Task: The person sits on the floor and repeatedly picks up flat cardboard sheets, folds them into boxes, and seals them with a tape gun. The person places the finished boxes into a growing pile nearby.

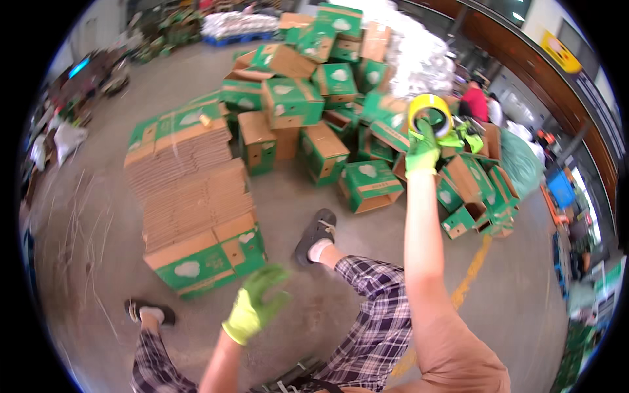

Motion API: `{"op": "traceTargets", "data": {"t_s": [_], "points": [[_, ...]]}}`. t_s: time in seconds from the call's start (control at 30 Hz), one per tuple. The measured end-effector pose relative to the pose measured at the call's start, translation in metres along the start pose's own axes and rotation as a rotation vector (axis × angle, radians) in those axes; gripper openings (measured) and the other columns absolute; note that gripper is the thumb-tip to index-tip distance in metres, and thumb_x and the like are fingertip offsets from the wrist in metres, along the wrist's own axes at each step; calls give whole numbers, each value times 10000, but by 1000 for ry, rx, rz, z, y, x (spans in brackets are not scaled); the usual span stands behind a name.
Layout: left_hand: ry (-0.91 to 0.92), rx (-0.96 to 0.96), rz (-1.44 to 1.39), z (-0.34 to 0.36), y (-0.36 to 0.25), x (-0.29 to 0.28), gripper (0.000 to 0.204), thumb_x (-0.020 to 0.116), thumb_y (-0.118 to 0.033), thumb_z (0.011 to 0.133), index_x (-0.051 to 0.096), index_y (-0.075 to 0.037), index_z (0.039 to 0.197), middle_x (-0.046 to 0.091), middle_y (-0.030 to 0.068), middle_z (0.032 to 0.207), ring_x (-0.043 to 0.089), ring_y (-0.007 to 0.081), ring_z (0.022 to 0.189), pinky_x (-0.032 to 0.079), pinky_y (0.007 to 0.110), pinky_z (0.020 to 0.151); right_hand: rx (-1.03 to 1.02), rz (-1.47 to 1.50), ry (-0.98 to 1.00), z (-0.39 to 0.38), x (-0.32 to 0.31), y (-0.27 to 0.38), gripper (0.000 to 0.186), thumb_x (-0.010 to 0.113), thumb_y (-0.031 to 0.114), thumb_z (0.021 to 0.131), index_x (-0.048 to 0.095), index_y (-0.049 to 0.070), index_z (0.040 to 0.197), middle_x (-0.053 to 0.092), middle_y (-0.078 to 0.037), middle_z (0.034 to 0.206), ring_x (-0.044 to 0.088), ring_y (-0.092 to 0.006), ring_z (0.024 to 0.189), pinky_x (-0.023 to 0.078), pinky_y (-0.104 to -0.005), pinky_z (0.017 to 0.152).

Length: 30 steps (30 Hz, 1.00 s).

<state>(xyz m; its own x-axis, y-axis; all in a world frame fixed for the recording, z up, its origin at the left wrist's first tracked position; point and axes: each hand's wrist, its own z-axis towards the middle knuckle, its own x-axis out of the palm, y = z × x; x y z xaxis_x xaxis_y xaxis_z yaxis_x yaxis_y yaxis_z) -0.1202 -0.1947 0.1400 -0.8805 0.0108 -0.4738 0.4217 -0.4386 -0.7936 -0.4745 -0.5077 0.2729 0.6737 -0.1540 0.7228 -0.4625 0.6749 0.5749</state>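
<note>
My right hand (422, 149), in a yellow-green glove, is raised high and grips a roll of yellow tape (429, 100) above the heap of cardboard boxes. Some bright green material (469, 136) shows just right of it; whether it is held or lies behind, I cannot tell. My left hand (259, 303), gloved alike and blurred, has its fingers apart and holds nothing. Just beyond it stands a stack of flattened green-and-brown cartons (196, 209). Several assembled open and closed boxes (291, 105) are piled farther off, some on their sides.
A person in red (475, 101) is behind the pile, near white bags (416, 52) and a green netted bundle (521, 164). A pallet of sacks (239, 26) stands at the back. Clutter (59, 137) lines the left edge. A yellow line (472, 268) runs along the floor.
</note>
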Motion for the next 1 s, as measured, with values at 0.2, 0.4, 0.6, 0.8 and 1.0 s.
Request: {"op": "traceTargets", "data": {"t_s": [0.2, 0.4, 0.6, 0.8, 1.0], "points": [[-886, -416, 556, -59, 250, -119, 517, 676, -146, 885, 473, -43, 1348, 493, 89, 1304, 498, 242, 1141, 509, 343, 884, 560, -38, 122, -165, -77, -128, 412, 601, 301, 952, 537, 81, 1294, 620, -64, 1195, 626, -216, 1054, 527, -399, 908], [-879, -969, -490, -69, 296, -179, 649, 739, -396, 834, 451, -99, 1334, 504, 51, 1223, 518, 214, 1098, 520, 415, 833, 1034, -213, 155, -355, -66, -237, 580, 587, 416, 918, 459, 85, 1377, 596, -32, 1230, 591, -148, 1081, 462, -297, 908], [-1166, -830, -507, -108, 238, -115, 493, 756, -221, 831, 478, -75, 1211, 522, 41, 1085, 551, 146, 902, 510, 312, 712, 990, -501, 42, -396, -65, -210, 543, 587, 410, 893, 544, 15, 1263, 628, -41, 1054, 601, -123, 941, 471, -281, 809], [-1342, -683, -531, -164, 175, -56, 234, 735, -43, 818, 555, -51, 967, 610, 52, 970, 569, 137, 797, 497, 289, 750, 774, -242, 134, -417, -110, -142, 393, 465, 417, 1007, 583, 88, 1187, 607, -4, 1006, 581, -107, 883, 473, -277, 742], [-1140, -590, 227, -127, 77, -13, 205, 640, -113, 919, 546, -32, 1081, 581, 94, 1002, 585, 206, 876, 492, 351, 771, 784, -670, 388, -478, -113, -77, 456, 524, 334, 990, 473, 16, 1313, 556, -69, 1242, 543, -180, 1070, 460, -343, 919]]}}
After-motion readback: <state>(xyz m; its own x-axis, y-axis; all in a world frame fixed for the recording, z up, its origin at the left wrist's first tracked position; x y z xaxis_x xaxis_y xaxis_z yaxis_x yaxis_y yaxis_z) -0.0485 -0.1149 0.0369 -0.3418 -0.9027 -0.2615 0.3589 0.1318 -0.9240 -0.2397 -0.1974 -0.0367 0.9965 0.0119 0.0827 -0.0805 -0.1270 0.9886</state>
